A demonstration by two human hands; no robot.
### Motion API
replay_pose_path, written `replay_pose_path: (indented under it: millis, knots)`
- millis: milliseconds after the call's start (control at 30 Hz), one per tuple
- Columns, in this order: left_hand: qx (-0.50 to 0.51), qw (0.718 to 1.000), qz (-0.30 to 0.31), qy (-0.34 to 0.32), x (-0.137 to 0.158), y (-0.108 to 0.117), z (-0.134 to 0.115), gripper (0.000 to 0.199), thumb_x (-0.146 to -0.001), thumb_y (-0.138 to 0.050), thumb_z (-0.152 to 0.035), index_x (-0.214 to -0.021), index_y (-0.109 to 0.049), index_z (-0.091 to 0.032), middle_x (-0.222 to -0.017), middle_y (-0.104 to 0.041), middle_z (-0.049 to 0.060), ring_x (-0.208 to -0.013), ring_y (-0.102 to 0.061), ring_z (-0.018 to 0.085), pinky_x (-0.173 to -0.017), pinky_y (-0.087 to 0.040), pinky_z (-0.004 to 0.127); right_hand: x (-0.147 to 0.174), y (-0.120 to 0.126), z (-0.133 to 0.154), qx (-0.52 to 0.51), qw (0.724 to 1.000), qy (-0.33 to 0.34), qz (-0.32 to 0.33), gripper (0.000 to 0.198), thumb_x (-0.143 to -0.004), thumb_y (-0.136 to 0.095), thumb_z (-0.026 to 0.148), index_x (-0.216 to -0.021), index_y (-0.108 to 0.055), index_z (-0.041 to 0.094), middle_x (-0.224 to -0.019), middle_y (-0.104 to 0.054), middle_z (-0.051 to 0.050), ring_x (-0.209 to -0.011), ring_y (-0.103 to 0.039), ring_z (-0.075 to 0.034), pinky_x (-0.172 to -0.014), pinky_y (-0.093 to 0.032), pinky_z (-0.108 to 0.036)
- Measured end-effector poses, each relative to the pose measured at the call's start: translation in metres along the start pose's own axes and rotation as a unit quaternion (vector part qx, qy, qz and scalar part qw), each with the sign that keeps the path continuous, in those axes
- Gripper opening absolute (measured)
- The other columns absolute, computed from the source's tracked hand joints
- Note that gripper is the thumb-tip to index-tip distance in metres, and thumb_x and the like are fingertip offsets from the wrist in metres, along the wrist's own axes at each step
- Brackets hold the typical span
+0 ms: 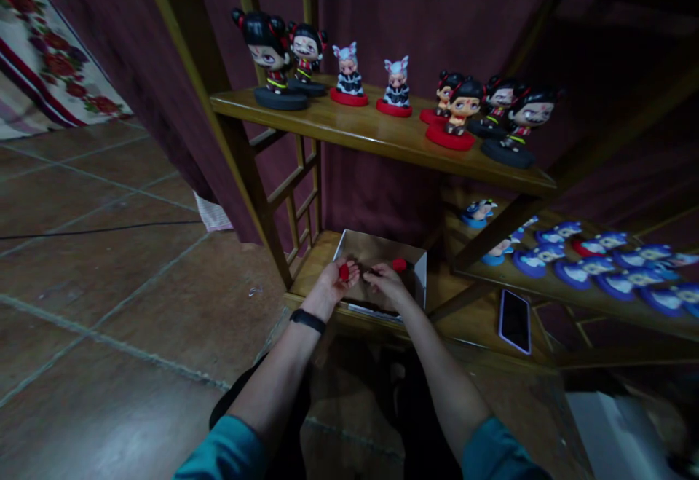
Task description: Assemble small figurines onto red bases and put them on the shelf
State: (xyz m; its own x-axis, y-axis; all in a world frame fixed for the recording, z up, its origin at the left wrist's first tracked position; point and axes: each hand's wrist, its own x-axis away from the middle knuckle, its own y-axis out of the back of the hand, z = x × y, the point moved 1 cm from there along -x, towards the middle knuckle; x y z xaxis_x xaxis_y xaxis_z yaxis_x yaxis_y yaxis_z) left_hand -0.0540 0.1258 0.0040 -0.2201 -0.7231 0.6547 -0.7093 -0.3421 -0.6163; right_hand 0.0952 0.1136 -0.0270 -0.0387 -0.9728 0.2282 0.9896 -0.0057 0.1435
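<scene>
My left hand (332, 283) is palm up over the near left part of a shallow white-edged cardboard box (420, 276), its fingers a little curled. A small red piece (344, 272) rests in that palm, held by the fingers. Just to its right, my right hand (386, 280) has its fingers pinched together, pointing toward the left hand. A small dark bit shows at those fingertips, too small to name. Another red piece (400, 264) lies in the box, behind the right hand. Both hands partly hide the inside of the box.
On the wooden shelf (349, 119) above the box stand several figurines with black hair buns (267, 57) and two silver-haired ones (397, 83). Blue figurines (582, 269) fill a shelf at right. A phone (514, 322) lies right of the box. A wooden post (256, 203) rises at left.
</scene>
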Motion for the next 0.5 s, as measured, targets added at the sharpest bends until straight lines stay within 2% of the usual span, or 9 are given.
replay_pose_path:
  millis: [100, 200, 333, 500]
  knots:
    - [0.007, 1.0, 0.0, -0.008, -0.001, 0.0, 0.002, 0.025, -0.09, -0.035, -0.024, -0.08, -0.055, -0.012, -0.068, -0.061, 0.007, -0.058, -0.06, 0.013, -0.053, -0.052, 0.024, 0.006, 0.0, 0.011, -0.138, 0.99, -0.007, 0.026, 0.041, -0.055, -0.073, 0.037, -0.087, -0.054, 0.02, -0.069, -0.057, 0.004, -0.053, -0.051, -0.008, -0.046, -0.04, -0.021]
    - [0.0, 1.0, 0.028, -0.008, -0.001, -0.001, 0.005, 0.026, -0.09, -0.035, -0.023, -0.081, -0.055, -0.011, -0.069, -0.061, 0.009, -0.058, -0.061, 0.014, -0.052, -0.052, 0.025, 0.014, -0.002, 0.022, -0.212, 0.975, -0.001, 0.063, 0.042, -0.054, -0.074, 0.034, -0.089, -0.057, 0.02, -0.074, -0.059, 0.002, -0.058, -0.054, -0.009, -0.053, -0.044, -0.023]
    - [0.0, 0.998, 0.055, -0.007, -0.002, -0.003, 0.008, 0.025, -0.089, -0.036, -0.023, -0.081, -0.056, -0.01, -0.07, -0.062, 0.01, -0.059, -0.061, 0.015, -0.054, -0.052, 0.027, 0.017, -0.003, 0.028, -0.22, 0.973, 0.015, 0.068, 0.034, -0.056, -0.072, 0.029, -0.088, -0.062, 0.019, -0.083, -0.064, -0.001, -0.071, -0.06, -0.013, -0.07, -0.048, -0.029]
    - [0.009, 0.998, 0.06, -0.009, -0.003, -0.003, 0.008, 0.023, -0.088, -0.038, -0.022, -0.082, -0.056, -0.011, -0.071, -0.062, 0.01, -0.06, -0.061, 0.014, -0.061, -0.054, 0.03, 0.013, -0.001, 0.026, -0.197, 0.979, 0.032, 0.049, 0.037, -0.059, -0.07, 0.03, -0.093, -0.064, 0.019, -0.094, -0.066, -0.004, -0.088, -0.061, -0.017, -0.083, -0.047, -0.033]
